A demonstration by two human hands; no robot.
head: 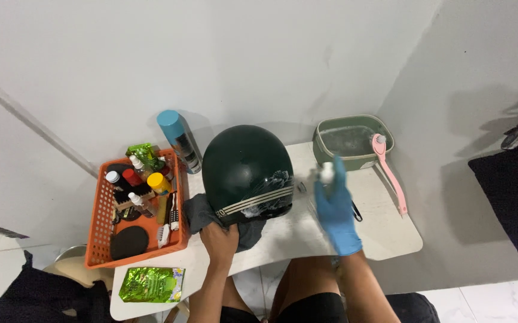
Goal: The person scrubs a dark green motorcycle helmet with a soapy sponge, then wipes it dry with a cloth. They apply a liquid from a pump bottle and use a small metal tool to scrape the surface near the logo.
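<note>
White foam patches (269, 190) already streak the dark green helmet (245, 170) mid-desk, most of its shell bare. Your left hand (219, 240) clenches the grey cloth (202, 214) beneath; your gloved right hand (334, 210), beside the helmet, grips a small white bottle (327, 173).

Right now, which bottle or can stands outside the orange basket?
The tall blue-capped spray can, upright behind the basket beside the green helmet; the small bottles sit inside.
</note>
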